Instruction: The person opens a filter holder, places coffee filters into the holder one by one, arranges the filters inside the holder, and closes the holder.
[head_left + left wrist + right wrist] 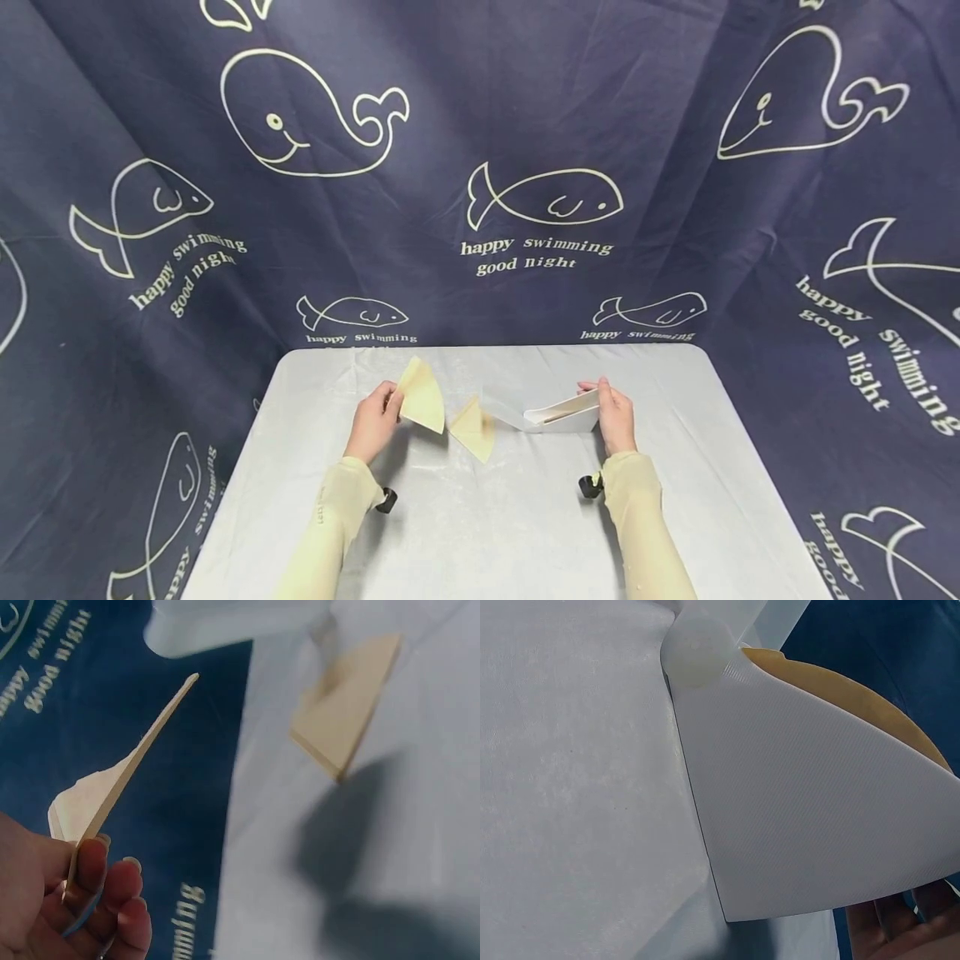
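Observation:
My left hand [373,422] pinches a tan, fan-shaped paper coffee filter [422,397] between thumb and fingers, raised above the table. Seen edge-on in the left wrist view, that filter [124,772] is thin and slightly spread. A second tan filter [472,429] is to its right, over the table. On the right side, my right hand [617,418] grips the wide end of a white, ribbed, fan-shaped case [817,802]. Tan paper [855,697] shows inside the case's open side. Most right-hand fingers are hidden behind the case.
A translucent plastic piece [504,406] extends left from the case's narrow end. Everything is over a table with a pale grey cover [480,533]. Behind the table hangs a dark blue curtain [540,308] printed with whales and fish.

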A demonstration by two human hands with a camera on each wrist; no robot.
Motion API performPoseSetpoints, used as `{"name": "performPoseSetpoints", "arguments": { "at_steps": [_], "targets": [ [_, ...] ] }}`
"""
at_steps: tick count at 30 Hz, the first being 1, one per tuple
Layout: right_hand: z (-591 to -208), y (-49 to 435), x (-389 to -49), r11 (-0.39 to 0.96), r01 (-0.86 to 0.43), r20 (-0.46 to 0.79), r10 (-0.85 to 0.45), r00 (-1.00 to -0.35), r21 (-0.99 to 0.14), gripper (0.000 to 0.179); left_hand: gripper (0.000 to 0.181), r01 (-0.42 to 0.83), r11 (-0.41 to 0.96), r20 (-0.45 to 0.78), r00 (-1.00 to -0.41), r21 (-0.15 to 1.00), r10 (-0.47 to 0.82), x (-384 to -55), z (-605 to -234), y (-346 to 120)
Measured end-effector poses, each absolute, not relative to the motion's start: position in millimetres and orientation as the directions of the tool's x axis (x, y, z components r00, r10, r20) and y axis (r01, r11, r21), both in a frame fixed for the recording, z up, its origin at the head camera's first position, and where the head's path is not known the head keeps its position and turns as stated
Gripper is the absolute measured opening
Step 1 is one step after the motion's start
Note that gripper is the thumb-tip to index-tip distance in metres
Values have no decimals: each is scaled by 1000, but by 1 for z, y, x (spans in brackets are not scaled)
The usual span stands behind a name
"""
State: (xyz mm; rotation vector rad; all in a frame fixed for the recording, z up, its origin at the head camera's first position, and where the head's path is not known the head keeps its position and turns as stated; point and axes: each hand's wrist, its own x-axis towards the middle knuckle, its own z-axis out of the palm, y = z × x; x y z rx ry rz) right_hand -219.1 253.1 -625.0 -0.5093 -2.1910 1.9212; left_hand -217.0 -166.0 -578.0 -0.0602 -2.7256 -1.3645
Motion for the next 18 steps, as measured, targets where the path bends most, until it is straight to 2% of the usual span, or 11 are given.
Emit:
{"name": "performPoseSetpoints", "arguments": {
  "at_steps": [7,13,16,18],
  "targets": [
    [-592,243,-205,141,133,-77,346,-935,-981,51,12,126,546,127,-991,828,35,-213,-563,-157],
    [-616,250,-216,138,127,-68,370,-927,-982,49,13,148,562,137,-989,814,61,-214,-565,-156],
    [-616,254,-218,244,124,-19,393,-920,-962,44,13,171,559,148,-985,811,87,-215,-562,-156],
    [-611,257,-220,346,95,58,407,-912,-933,38,13,187,552,156,-982,813,103,-215,-560,-155]
  ]
}}
